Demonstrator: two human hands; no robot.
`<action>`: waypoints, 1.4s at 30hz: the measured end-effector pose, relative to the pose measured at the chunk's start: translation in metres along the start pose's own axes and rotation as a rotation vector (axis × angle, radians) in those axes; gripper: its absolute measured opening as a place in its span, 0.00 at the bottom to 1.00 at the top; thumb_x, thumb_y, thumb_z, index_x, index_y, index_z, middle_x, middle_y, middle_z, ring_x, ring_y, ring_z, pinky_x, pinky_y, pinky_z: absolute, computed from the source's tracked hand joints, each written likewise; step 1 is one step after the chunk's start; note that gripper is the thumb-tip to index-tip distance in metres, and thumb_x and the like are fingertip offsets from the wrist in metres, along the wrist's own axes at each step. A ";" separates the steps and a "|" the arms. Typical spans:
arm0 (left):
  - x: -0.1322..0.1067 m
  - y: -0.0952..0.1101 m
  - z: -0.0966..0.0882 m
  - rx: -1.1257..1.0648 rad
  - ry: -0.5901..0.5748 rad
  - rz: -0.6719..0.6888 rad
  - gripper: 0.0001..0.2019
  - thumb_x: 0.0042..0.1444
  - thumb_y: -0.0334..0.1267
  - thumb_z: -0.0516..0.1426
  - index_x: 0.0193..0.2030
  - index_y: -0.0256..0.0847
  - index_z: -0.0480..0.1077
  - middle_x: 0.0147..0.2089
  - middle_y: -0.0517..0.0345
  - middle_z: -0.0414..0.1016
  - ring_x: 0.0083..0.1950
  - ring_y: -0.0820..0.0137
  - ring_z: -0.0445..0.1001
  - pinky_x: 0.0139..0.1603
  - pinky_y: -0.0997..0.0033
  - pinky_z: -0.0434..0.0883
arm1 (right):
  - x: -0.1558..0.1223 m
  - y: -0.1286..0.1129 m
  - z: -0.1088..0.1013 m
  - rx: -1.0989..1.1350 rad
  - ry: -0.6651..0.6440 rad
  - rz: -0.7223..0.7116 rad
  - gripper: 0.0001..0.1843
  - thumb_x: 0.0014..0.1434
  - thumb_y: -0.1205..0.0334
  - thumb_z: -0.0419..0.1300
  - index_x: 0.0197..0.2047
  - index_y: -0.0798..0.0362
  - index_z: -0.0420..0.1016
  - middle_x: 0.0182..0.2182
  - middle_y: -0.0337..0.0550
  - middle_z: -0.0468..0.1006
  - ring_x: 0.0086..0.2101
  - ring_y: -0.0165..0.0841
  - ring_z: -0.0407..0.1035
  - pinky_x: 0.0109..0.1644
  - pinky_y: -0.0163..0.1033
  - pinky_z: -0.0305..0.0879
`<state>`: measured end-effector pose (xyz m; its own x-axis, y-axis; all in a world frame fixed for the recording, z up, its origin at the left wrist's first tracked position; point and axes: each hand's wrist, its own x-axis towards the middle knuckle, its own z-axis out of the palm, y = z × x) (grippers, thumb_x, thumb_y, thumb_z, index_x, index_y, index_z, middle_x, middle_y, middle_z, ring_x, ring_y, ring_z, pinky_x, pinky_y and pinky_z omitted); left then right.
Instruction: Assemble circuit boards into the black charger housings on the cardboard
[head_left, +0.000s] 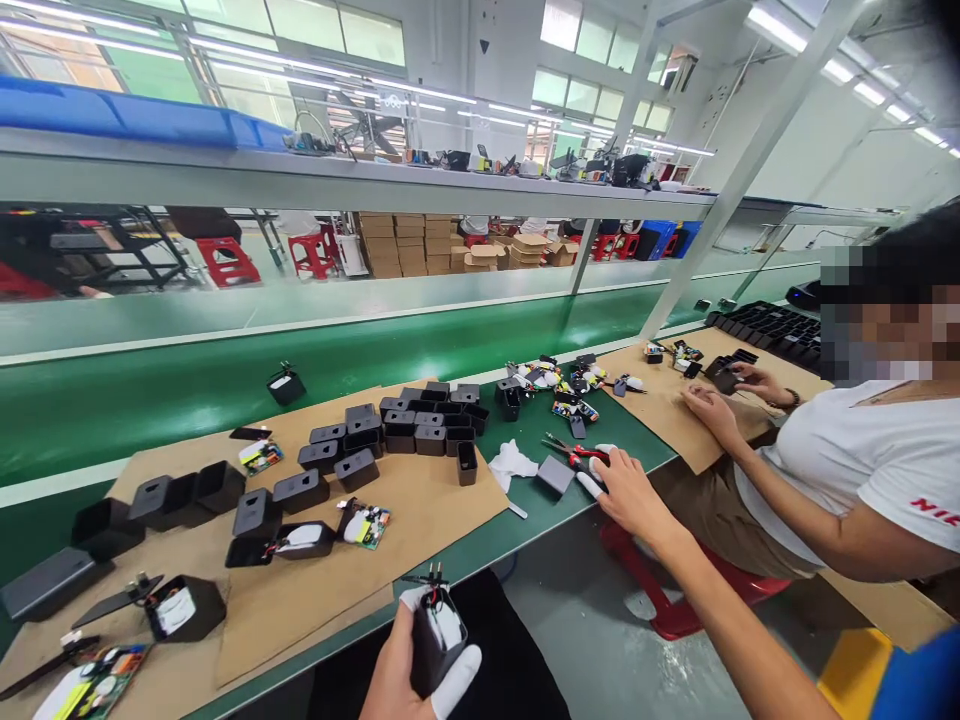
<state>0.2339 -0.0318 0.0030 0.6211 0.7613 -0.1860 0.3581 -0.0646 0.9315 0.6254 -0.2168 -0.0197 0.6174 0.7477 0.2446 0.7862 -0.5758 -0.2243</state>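
Observation:
My left hand (394,672), with white finger cots, is closed round a small black housing (429,632) with red and black wires sticking out of its top, held below the bench's front edge. My right hand (634,495) reaches out to the right, and its cot-covered fingers curl over red-handled cutters (571,456) lying on the green bench. A small grey block (556,474) and a white cloth (512,463) lie just left of that hand.
A brown cardboard sheet (427,515) carries several black housings (405,425) and circuit boards (366,526). A green conveyor (225,385) runs behind it. A seated co-worker's hands (712,408) handle black parts on the right, above a red stool (675,605).

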 end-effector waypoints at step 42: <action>-0.024 0.052 -0.102 0.874 -0.135 0.765 0.34 0.46 0.18 0.53 0.61 0.40 0.65 0.56 0.44 0.77 0.56 0.48 0.77 0.58 0.47 0.79 | -0.073 -0.198 -0.129 0.508 -0.353 -0.592 0.09 0.74 0.61 0.60 0.41 0.43 0.80 0.43 0.47 0.81 0.35 0.37 0.79 0.38 0.39 0.81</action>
<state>0.1662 0.0124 0.0877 0.9327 0.2602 0.2496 0.1836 -0.9385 0.2924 0.4279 -0.1998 0.1281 -0.0018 0.9862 0.1658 0.8169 0.0970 -0.5686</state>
